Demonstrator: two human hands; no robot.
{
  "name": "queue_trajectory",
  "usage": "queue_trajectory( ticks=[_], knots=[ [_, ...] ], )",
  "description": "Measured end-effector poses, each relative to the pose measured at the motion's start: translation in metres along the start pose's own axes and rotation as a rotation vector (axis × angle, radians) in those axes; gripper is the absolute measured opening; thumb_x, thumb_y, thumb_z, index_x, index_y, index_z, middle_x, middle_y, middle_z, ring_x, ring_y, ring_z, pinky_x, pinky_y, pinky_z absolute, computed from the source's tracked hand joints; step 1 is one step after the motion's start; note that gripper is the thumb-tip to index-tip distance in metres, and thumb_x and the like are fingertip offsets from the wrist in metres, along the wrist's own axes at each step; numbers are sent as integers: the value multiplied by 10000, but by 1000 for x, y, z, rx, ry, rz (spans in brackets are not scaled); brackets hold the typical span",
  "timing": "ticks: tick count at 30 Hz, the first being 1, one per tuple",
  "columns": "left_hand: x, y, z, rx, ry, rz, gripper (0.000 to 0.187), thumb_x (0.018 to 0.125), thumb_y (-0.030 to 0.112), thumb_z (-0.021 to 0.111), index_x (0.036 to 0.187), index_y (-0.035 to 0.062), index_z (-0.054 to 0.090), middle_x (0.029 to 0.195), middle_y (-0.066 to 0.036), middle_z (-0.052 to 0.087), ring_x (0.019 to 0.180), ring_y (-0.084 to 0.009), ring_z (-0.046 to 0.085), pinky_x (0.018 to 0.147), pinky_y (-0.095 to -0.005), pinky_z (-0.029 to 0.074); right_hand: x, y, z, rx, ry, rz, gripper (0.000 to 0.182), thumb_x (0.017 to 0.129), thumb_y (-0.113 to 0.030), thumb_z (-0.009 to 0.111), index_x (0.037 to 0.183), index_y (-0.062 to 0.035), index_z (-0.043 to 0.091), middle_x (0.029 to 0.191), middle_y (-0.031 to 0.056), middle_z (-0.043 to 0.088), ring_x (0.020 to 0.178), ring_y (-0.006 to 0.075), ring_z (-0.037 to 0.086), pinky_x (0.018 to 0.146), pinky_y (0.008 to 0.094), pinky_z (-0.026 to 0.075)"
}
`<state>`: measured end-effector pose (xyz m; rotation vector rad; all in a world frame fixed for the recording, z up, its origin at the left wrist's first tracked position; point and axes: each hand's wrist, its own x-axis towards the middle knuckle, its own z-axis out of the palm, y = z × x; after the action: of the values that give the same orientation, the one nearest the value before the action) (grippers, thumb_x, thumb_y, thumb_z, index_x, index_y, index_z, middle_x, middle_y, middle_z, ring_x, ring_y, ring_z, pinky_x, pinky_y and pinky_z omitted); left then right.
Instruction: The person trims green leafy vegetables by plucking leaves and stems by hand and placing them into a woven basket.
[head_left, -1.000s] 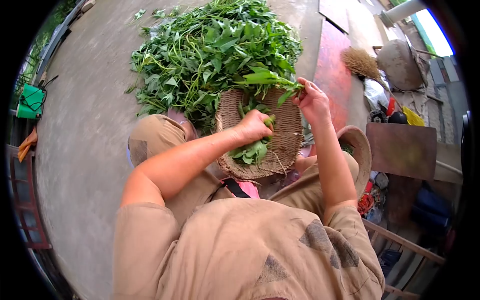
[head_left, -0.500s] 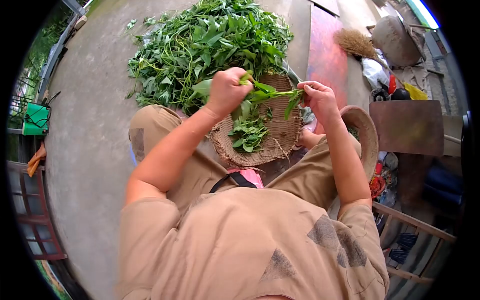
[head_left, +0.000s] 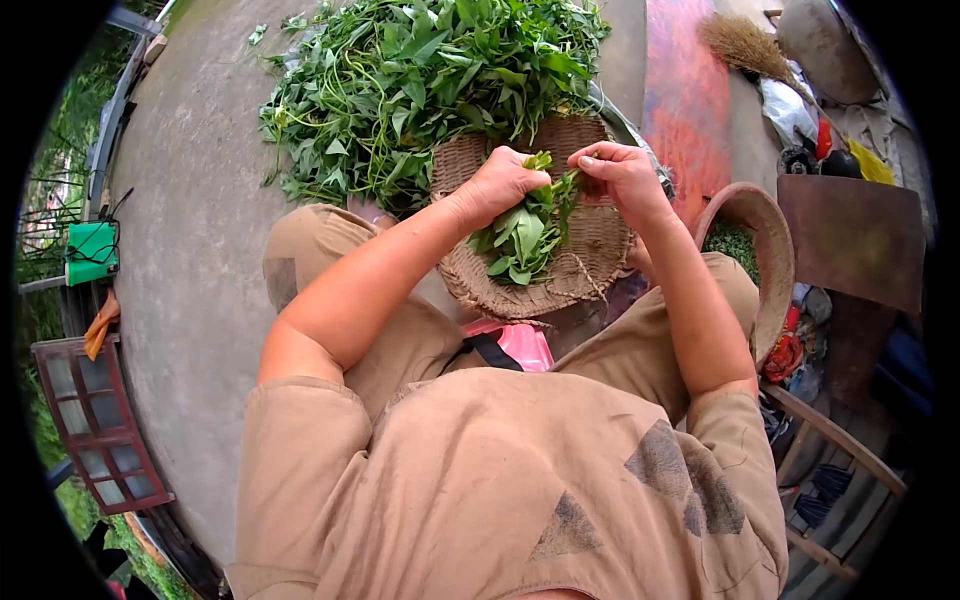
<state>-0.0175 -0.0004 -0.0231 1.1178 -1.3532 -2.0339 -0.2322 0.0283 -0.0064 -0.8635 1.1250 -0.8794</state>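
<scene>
My left hand [head_left: 503, 185] is closed around a small bunch of leafy green stems [head_left: 535, 220], whose leaves hang over the woven basket [head_left: 590, 250]. Close beside it, the thumb and fingers of my right hand [head_left: 622, 180] pinch the end of a leafy stem. Some picked leaves lie in the basket under the bunch, partly merging with it in view. The shallow basket sits between my knees. Just beyond it a big heap of long-stemmed leafy greens [head_left: 420, 90] spreads over the floor.
At my right knee stands a round brown tub [head_left: 778, 255] with small green bits inside. A reddish board [head_left: 687, 100], a straw broom [head_left: 742, 45] and a brown panel [head_left: 850, 240] are to the right. Something pink [head_left: 520, 345] lies below the basket.
My hands have come closer together. The greens that stretched sideways between them now hang down over the basket. The whole view has shifted slightly.
</scene>
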Motion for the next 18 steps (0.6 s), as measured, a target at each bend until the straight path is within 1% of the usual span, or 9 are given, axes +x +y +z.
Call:
queue_trajectory(
  ticks=[2,3,4,7,10,11,14,15,18],
  knots=[
    [0,0,-3,-69,81,-53,60,767,58,636,744,5,654,690,-8,612,594,-86,543,567,-253,454,1,0,8,-16,34,-41,146,887,-115,633,949,4,691,762,32,650,626,91,585,565,229,474],
    [2,-3,-2,-124,174,-41,45,751,48,639,727,13,628,679,-13,599,571,-95,541,526,-272,444,1,-1,14,-41,49,-72,144,885,-113,638,951,3,691,767,31,652,635,90,585,567,229,475],
    [2,-3,-2,-268,217,-18,52,738,50,645,708,10,631,663,-21,597,553,-107,545,514,-276,439,1,0,18,-65,65,-104,143,883,-112,642,952,3,691,771,30,654,643,88,586,569,229,476],
    [9,-4,-12,-368,278,-21,75,719,52,648,657,14,627,617,-40,587,513,-124,540,492,-277,428,2,6,24,-87,59,-202,135,872,-110,662,952,-8,701,782,10,654,660,58,569,576,203,462],
    [9,-2,-10,-481,332,-8,77,716,51,648,653,16,622,618,-40,589,514,-125,542,494,-282,427,3,9,27,-100,86,-254,131,866,-104,668,948,-9,705,776,-4,650,661,42,556,583,182,440],
    [11,-4,-11,-433,346,5,79,724,47,640,654,19,616,622,-35,581,519,-129,536,499,-289,429,3,10,28,-107,94,-267,130,864,-100,669,947,-7,705,774,-6,649,661,41,553,587,178,431],
    [15,-3,-12,-121,425,183,90,730,41,631,645,25,602,626,-27,571,534,-130,531,514,-289,433,3,11,37,-141,141,-340,137,858,-94,672,957,-5,705,769,-8,648,657,36,542,587,171,413],
    [14,0,-11,-149,426,182,103,739,30,614,639,30,588,624,-29,563,544,-135,524,531,-282,433,2,11,38,-147,168,-342,132,856,-94,673,951,-8,706,768,-5,648,653,40,545,577,176,416],
    [18,-3,-14,-463,506,-6,124,759,32,588,636,34,581,619,-48,562,547,-149,528,550,-284,443,7,7,33,-125,278,-331,113,854,-92,673,930,-17,706,762,4,651,642,53,553,545,195,428]
  ],
)
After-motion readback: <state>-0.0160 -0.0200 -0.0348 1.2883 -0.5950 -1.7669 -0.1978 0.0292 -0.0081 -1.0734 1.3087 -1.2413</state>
